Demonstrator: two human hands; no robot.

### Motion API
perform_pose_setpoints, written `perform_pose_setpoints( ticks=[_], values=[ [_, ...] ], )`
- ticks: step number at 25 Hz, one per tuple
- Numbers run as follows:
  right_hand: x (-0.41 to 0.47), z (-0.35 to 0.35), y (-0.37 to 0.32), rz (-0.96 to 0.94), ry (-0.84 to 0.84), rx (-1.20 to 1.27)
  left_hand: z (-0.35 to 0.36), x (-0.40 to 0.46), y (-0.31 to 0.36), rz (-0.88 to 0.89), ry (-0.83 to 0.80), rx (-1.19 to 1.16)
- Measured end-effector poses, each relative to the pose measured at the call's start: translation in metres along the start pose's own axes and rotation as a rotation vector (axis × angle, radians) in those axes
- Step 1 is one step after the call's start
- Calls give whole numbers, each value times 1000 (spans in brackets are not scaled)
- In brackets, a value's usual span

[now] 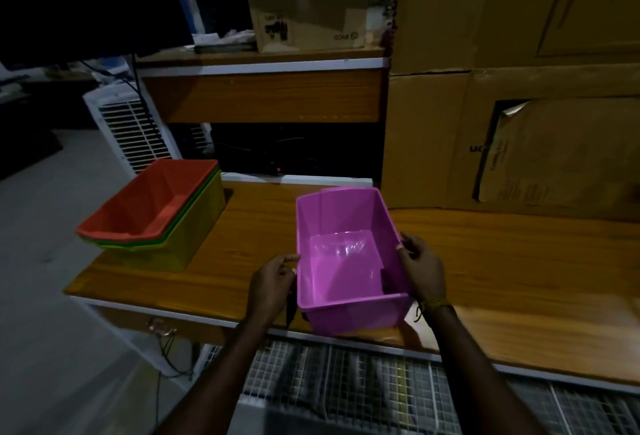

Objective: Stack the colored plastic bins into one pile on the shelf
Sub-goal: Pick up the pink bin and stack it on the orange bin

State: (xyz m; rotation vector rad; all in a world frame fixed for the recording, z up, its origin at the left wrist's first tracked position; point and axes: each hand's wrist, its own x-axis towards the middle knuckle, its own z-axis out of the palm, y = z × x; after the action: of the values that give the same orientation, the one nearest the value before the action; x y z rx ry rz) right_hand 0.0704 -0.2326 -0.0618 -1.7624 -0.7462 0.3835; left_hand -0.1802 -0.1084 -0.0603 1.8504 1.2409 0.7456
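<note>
Wooden shelf (485, 261), orange-brown grain, white edging along the front lip; runs from left of centre off the right edge.

Directly on it:
- Far left corner: pile of nested bins (152, 216), red one uppermost, green and yellow rims showing beneath, yellow wall outermost. The pile's near-left end overhangs the shelf's left edge.
- Middle, at the front lip: pink bin (346, 254), open side up; whether its base touches the wood cannot be told.
- Back right: large cardboard boxes (519, 144), standing against the rear, stacked upward.

Pile and pink bin well apart.
</note>
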Motion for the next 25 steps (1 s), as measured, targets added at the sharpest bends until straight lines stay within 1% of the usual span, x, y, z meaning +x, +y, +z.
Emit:
perform_pose_setpoints(
  ticks=[3,6,8,10,12,13,15,17,18,21,25],
  values=[
    [12,14,0,-17,-69,-106,-16,12,-6,55,-33,-20],
    [19,28,-7,-48,-118,-233,-27,22,-16,122,-116,-51],
    [20,35,-10,-69,-69,-401,-33,30,-22,211,-169,8],
    [11,43,-15,-107,28,-488,-42,40,-26,286,-265,49],
    [-9,54,-21,-149,75,-514,-53,55,-32,335,-369,51],
    [-20,61,-22,-182,72,-519,-56,64,-34,362,-412,65],
    [-42,76,-25,-264,69,-534,-62,77,-33,410,-465,162],
    [-58,91,-31,-303,65,-540,-65,84,-28,446,-471,254],
    [-66,97,-34,-312,53,-542,-65,87,-27,463,-470,252],
    [-90,114,-46,-343,53,-559,-62,88,-31,627,-450,266],
    [-119,137,-52,-297,-9,-686,-59,77,-36,676,-398,315]
  ],
)
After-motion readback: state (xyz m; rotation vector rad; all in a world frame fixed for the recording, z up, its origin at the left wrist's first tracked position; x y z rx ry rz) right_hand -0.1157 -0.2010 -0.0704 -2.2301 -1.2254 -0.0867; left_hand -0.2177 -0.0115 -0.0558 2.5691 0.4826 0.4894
